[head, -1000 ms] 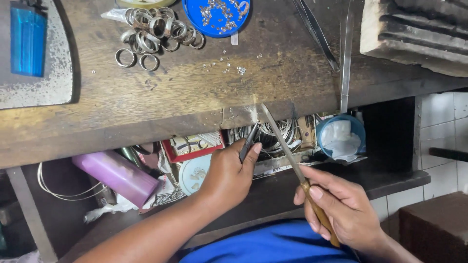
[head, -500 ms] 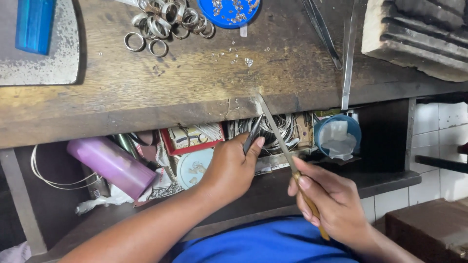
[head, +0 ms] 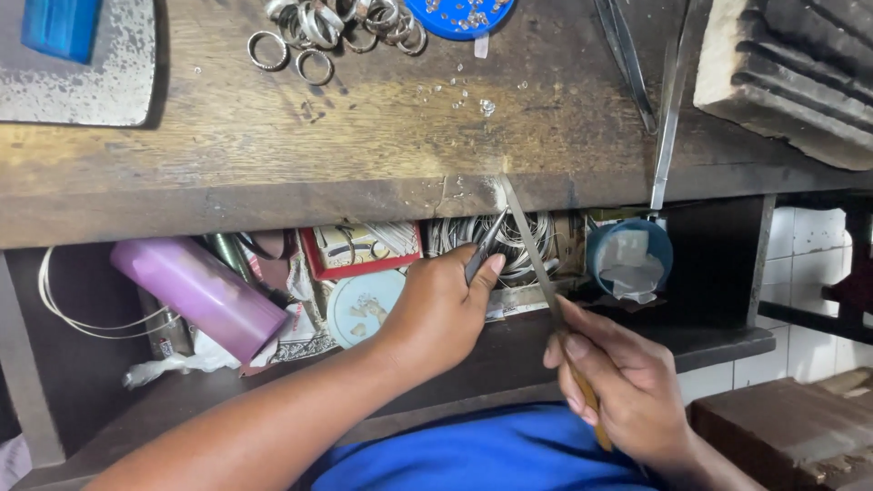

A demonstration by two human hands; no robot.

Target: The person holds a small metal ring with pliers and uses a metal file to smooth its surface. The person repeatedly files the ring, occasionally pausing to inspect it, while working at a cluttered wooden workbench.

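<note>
My left hand [head: 443, 306] reaches into the open shelf under the wooden bench and grips a slim dark metal tool [head: 486, 245], whose tip points up at the bench's front edge. My right hand [head: 627, 386] holds a long thin metal file [head: 532, 247] by its wooden handle. The file's blade slants up to the bench edge, right beside the tip of the dark tool. Whatever lies between the two tips is too small to make out.
The wooden bench top [head: 382, 136] carries several metal rings [head: 327, 32], a blue dish [head: 470, 14], tweezers [head: 668, 105] and a grooved block [head: 791, 68]. The shelf holds a purple cylinder [head: 195, 293], a red tray [head: 359, 250], wire coils [head: 523, 238], a blue cup [head: 629, 257].
The view has tilted down slightly, so the bench-top objects sit higher in frame. Both hands stay at the bench edge with their tools, shifted very little.
</note>
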